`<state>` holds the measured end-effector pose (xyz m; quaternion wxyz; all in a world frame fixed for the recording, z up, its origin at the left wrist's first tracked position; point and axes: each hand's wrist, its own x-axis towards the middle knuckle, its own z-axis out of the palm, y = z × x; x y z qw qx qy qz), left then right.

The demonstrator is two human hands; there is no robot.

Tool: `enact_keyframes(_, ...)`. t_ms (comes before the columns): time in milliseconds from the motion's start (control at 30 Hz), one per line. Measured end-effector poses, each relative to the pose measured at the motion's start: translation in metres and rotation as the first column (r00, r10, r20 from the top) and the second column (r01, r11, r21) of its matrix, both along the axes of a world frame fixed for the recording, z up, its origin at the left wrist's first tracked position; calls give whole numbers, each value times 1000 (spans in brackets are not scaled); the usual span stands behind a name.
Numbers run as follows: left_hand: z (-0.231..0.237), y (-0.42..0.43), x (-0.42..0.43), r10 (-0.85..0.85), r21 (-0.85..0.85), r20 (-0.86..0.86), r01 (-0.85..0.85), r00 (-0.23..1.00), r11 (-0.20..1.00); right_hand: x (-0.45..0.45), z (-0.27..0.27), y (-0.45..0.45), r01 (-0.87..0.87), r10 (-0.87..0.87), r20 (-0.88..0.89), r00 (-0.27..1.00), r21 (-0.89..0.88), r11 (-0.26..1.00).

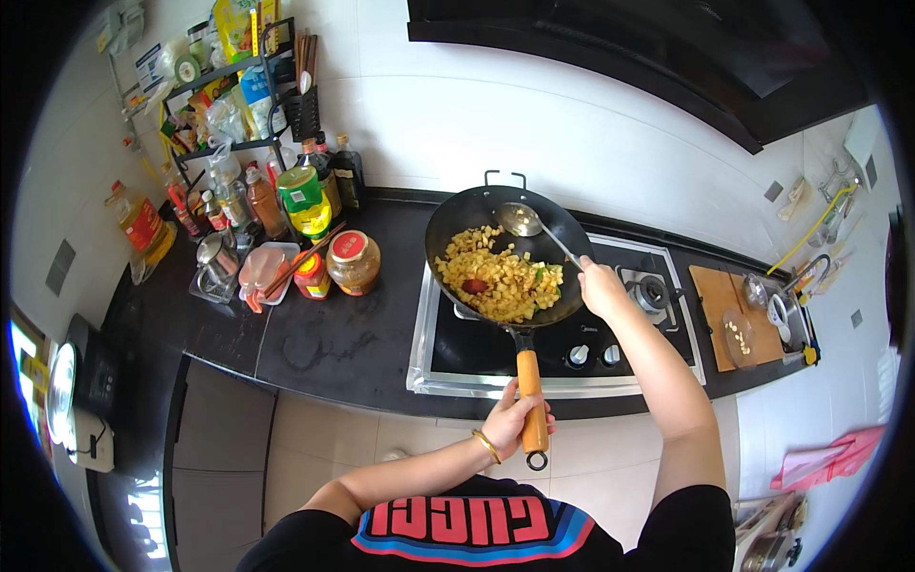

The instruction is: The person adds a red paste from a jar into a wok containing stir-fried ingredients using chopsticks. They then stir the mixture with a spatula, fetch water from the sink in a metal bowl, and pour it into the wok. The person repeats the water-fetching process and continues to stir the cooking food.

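Observation:
A black wok (557, 300) with a wooden handle (530, 379) sits over the left burner of the gas stove. My left hand (516, 418), a gold bangle at its wrist, is closed around that handle. In the wok lie diced yellow cubes (493, 272), probably potato, with bits of green and a dark red patch of sauce or seasoning (474, 287). My right hand (600, 286) grips the handle of a metal ladle (520, 219), whose bowl rests near the wok's far inner side, above the food.
Left of the stove stand a brown-filled jar (354, 264), a red-lidded jar (312, 276), chopsticks and several bottles below a black spice rack (214, 79). To the right lie a wooden cutting board (715, 286) and the sink (797, 332). A range hood (607, 50) overhangs the stove.

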<state>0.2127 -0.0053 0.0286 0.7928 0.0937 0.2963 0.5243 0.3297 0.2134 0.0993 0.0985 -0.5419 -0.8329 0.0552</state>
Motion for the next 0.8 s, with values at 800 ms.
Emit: enact_keyframes(800,2,2,21,69,-97,-61,-75,996,992,24,47,-126,-231,179,397,900,87,969)
